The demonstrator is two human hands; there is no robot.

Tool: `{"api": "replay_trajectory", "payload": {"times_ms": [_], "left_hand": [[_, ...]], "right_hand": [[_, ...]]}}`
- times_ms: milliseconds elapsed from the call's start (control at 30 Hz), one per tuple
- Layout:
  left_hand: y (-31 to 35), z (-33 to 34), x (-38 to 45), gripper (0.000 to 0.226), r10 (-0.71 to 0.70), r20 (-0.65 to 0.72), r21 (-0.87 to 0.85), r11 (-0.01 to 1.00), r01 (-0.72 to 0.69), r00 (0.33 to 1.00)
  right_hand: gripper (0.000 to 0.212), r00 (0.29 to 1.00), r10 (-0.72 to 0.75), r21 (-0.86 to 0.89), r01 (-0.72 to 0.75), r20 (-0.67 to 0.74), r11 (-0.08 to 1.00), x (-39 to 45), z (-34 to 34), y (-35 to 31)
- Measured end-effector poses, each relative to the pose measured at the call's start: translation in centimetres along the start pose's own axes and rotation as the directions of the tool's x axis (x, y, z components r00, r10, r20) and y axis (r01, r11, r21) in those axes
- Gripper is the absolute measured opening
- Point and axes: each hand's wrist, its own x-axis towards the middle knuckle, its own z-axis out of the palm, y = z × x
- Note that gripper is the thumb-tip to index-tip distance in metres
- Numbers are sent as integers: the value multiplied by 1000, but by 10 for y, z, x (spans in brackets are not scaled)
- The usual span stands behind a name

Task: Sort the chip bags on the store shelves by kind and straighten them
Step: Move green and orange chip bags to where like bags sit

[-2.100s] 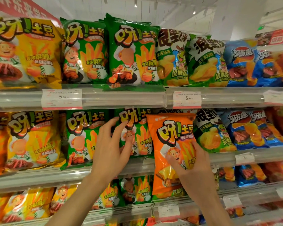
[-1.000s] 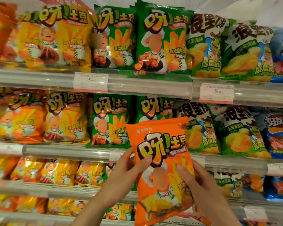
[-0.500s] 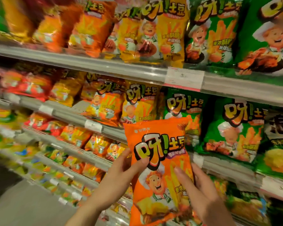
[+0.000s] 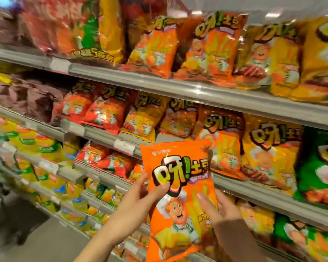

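I hold an orange chip bag upright in front of the shelves with both hands. My left hand grips its left edge, thumb across the printed logo. My right hand grips its right edge, thumb on the front. Orange bags of the same kind stand on the upper shelf above, and another orange bag sits on the middle shelf just behind the held one. Yellow bags and a green bag stand to its right.
Grey shelf rails with price tags run diagonally across the view. Red bags and dark brown bags fill the shelves to the left. The aisle floor lies at the lower left. The view is motion-blurred.
The view has swung left along the aisle, from green bags to orange and yellow ones. My left hand left the shelf and joined my right on the orange bag, which has come off the shelf.
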Motion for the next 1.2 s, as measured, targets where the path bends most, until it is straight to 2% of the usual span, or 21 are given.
{"api": "replay_trajectory", "payload": {"times_ms": [67,133,167,267,300,400,433,500,567,667,700,767,933,1067,1100,1200], "left_hand": [[3,-33,8,40,15,-44,10,1000,-14,999],[10,-56,14,38,14,-71,13,1000,-13,997],[12,-66,19,29,6,-73,24,1000,-4,997],[13,-89,42,28,-12,-53,15,1000,13,999],[12,-98,49,34,-2,-50,4,1000,2,999],[16,-117,73,70,-10,-68,4,1000,10,998],[19,-121,80,69,11,-65,3,1000,-11,998],[25,-128,93,57,29,-50,24,999,-28,998],[31,-133,106,62,41,-74,61,997,-37,996],[40,-137,126,26,84,-157,95,993,-70,984],[42,-139,133,29,111,-199,112,990,-89,974],[39,-151,147,48,149,-228,150,982,-116,962],[43,-188,171,76,173,-124,180,972,-149,977],[44,-225,195,67,186,-40,176,969,-176,982],[45,-231,199,64,194,-28,158,970,-187,981],[46,-248,213,50,213,8,138,967,-212,977]], "right_hand": [[7,1000,-10,-50,10,3,999,13,32,-3],[7,1000,5,-52,-5,-6,999,27,54,-8],[11,1000,15,-63,-16,-16,998,33,64,-11],[63,1000,-12,-66,12,-5,998,61,87,-9],[69,999,-30,-79,28,-26,997,68,95,-12],[21,994,-109,-72,109,-3,991,88,109,-20],[17,989,-146,-78,146,-4,986,93,114,-25],[26,983,-182,-57,181,-18,982,107,123,-27],[39,982,-188,-16,187,-29,982,122,135,-33],[36,978,-202,-18,201,-56,979,149,149,-40],[32,977,-199,-22,198,-74,980,158,155,-43],[28,973,-197,-38,194,-118,980,171,167,-47],[39,960,-214,-72,204,-182,976,193,200,-53],[60,937,-251,-152,219,-241,964,204,234,-59],[57,943,-223,-148,191,-246,970,204,242,-63],[25,962,-98,-84,79,-253,993,206,256,-72]]}}
